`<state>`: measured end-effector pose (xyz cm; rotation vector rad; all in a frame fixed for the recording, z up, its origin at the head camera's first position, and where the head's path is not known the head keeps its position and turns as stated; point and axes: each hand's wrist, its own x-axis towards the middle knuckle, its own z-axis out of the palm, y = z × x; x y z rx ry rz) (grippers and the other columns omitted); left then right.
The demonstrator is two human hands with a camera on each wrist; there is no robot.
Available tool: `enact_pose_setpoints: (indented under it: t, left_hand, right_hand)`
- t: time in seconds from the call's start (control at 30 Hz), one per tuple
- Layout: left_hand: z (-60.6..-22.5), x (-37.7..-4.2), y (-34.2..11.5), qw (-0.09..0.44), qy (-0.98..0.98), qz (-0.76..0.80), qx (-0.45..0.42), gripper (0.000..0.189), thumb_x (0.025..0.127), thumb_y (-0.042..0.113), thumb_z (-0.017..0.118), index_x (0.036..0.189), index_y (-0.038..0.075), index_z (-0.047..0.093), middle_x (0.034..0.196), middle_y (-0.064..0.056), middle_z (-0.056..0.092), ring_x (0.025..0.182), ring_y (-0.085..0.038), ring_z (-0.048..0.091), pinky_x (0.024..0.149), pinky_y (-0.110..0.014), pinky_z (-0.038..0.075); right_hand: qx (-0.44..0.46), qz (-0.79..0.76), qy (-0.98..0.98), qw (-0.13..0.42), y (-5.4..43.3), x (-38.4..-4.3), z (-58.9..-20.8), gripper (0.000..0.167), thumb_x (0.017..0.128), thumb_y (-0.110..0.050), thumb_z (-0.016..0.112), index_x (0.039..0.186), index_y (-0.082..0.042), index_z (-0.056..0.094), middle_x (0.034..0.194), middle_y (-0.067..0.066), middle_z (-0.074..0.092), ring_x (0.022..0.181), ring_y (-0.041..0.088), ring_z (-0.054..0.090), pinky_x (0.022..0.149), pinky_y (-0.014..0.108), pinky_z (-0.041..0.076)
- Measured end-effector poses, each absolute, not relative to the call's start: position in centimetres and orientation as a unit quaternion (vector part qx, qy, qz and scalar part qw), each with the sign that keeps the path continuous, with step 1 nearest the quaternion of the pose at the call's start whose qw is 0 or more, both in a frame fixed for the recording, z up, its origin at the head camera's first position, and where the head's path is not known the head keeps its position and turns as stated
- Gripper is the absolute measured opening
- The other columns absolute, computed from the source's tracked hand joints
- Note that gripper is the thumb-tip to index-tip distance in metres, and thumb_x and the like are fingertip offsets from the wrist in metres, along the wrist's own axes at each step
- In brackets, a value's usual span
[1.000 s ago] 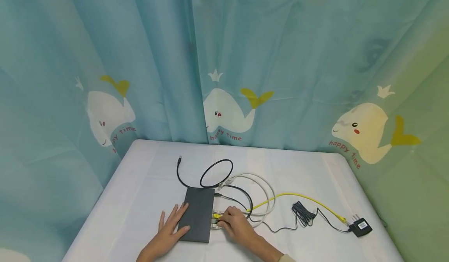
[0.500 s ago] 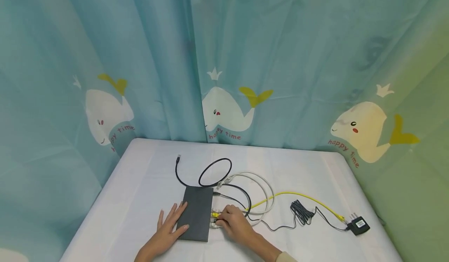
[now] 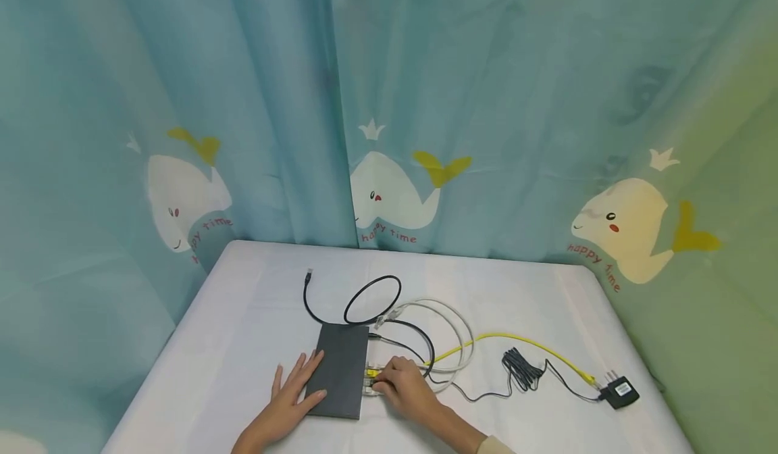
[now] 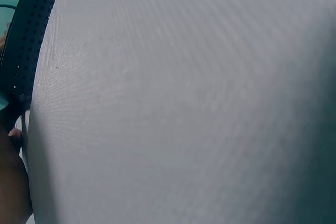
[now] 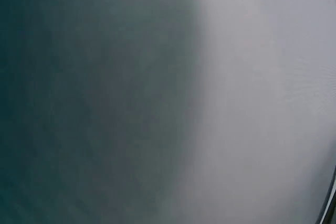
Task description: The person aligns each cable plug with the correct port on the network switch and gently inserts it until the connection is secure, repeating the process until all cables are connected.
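A flat black box, probably a network switch, lies on the white table. My left hand rests on its left side with fingers spread and straight. My right hand is at its right side, thumb and fingers pinching the plug end of the black network cable at the ports. The plug is mostly hidden by the fingers. Just above the fingertips, a yellow plug sits at the ports, with pale plugs beside it. In the left wrist view, a dark perforated edge shows beside part of a hand.
Right of the box lies a coiled grey-white cable, crossed by a yellow cable. A thin black power lead with a bundled section runs to a power adapter. A whale-printed curtain hangs behind the table. The right wrist view shows blurred white surface and shadow.
Both hands keep nearly the same places. The whole scene shifts slightly left in view as the head moves. The right fingertips stay at the ports; no plug visibly leaves or enters.
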<state>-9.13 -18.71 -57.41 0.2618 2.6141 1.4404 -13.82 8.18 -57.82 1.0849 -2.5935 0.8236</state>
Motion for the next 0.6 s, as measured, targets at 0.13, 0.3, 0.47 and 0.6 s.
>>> enact_pose_setpoints:
  t: [0.13, 0.3, 0.47, 0.6]
  left_hand:
    - [-57.3, -9.0, -18.7, 0.080, 0.871, 0.478, 0.085, 0.068, 0.091, 0.034, 0.062, 0.148, 0.013, 0.031, 0.151, -0.016, 0.025, 0.140, -0.037, 0.007, 0.104, -0.052, -0.022]
    - [-57.3, -9.2, -18.6, 0.089, 0.871, 0.476, 0.086, 0.068, 0.091, 0.035, 0.061, 0.149, 0.014, 0.030, 0.151, -0.016, 0.024, 0.141, -0.036, 0.007, 0.104, -0.050, -0.022]
    - [-56.9, -9.1, -18.7, 0.082, 0.869, 0.480, 0.090, 0.068, 0.092, 0.034, 0.061, 0.149, 0.013, 0.030, 0.151, -0.016, 0.024, 0.140, -0.037, 0.007, 0.104, -0.051, -0.021]
    - [-56.7, -9.0, -18.6, 0.073, 0.870, 0.480, 0.089, 0.067, 0.091, 0.033, 0.061, 0.148, 0.011, 0.032, 0.150, -0.018, 0.026, 0.140, -0.039, 0.008, 0.104, -0.053, -0.021]
  right_hand:
    - [0.380, 0.285, -0.871, 0.126, 8.5, -13.7, -58.1, 0.012, 0.086, -0.026, 0.070, 0.085, -0.014, 0.072, 0.081, -0.010, 0.052, 0.073, 0.003, 0.049, 0.064, 0.017, 0.041]
    - [0.390, 0.313, -0.852, 0.151, 9.0, -14.1, -57.6, 0.008, 0.085, -0.021, 0.071, 0.087, -0.013, 0.072, 0.080, -0.010, 0.050, 0.072, 0.002, 0.046, 0.063, 0.013, 0.040]
    - [0.367, 0.344, -0.850, 0.158, 9.0, -15.0, -56.8, 0.007, 0.084, -0.016, 0.072, 0.087, -0.009, 0.073, 0.079, -0.009, 0.049, 0.070, 0.000, 0.044, 0.060, 0.010, 0.040]
    - [0.345, 0.328, -0.865, 0.157, 8.8, -15.7, -56.7, 0.009, 0.083, -0.016, 0.073, 0.086, -0.008, 0.074, 0.077, -0.009, 0.048, 0.067, 0.001, 0.043, 0.057, 0.012, 0.040]
